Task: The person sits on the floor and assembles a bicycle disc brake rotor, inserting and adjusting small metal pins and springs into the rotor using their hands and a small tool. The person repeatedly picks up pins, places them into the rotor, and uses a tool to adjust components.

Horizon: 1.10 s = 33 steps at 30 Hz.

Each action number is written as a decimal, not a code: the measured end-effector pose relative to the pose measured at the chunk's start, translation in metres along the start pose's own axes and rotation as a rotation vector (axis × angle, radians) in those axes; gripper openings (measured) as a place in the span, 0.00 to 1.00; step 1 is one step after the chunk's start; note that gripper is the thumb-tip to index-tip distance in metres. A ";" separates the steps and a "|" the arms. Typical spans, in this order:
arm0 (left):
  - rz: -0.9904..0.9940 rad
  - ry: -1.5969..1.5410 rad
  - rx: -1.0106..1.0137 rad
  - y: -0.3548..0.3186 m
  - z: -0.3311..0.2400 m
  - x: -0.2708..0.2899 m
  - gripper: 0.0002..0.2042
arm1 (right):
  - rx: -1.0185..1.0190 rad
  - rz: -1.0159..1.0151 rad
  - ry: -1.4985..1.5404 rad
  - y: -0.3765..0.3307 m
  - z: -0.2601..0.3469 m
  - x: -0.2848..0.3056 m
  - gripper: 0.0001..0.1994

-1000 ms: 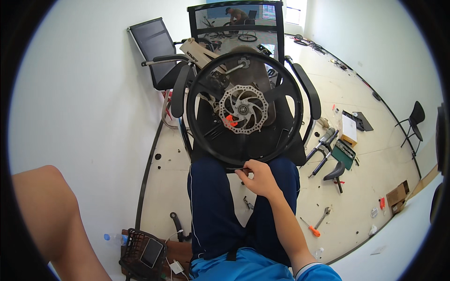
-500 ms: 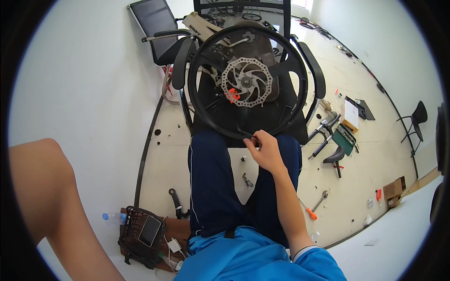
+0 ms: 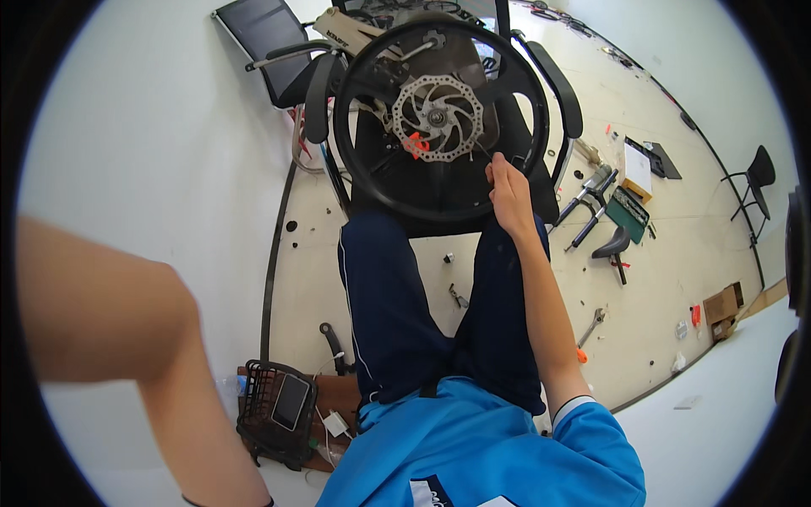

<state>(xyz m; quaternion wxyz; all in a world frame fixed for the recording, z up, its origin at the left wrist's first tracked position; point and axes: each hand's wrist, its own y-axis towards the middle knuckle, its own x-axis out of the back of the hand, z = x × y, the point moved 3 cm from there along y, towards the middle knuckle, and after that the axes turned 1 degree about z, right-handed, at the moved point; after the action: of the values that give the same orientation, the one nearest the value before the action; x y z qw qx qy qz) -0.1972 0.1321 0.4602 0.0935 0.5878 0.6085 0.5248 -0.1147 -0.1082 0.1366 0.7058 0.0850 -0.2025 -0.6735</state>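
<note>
The person is sitting down and working on a bike wheel (image 3: 439, 118). The wheel is lying flat on the seat of a black chair (image 3: 553, 80), just past the knees. A shiny metal disc (image 3: 438, 117) is sitting in the middle of the wheel. The right hand (image 3: 509, 196) is resting on the tire, and its fingers are pinching a thin spoke near the rim. The left hand is not showing, so I cannot tell what its fingers are doing. It looks like the spokes are being checked one by one. The next move is probably calling for a small, gentle reach to the next spoke.
</note>
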 end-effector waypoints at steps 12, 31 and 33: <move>0.057 0.203 0.004 -0.067 0.185 -0.153 0.09 | 0.302 0.238 -0.841 0.115 0.059 -0.006 0.28; -0.037 0.249 -0.104 -0.085 0.199 -0.178 0.06 | 0.518 0.426 -1.162 0.154 0.086 -0.023 0.27; -0.053 0.255 -0.089 -0.087 0.200 -0.179 0.06 | 0.583 0.400 -1.132 0.153 0.089 -0.024 0.24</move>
<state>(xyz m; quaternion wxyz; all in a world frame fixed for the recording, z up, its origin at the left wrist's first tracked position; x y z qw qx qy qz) -0.0525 0.1137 0.2183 0.0555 0.4953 0.6068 0.6192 -0.0101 -0.0592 0.2732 0.5501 -0.1335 -0.7275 -0.3878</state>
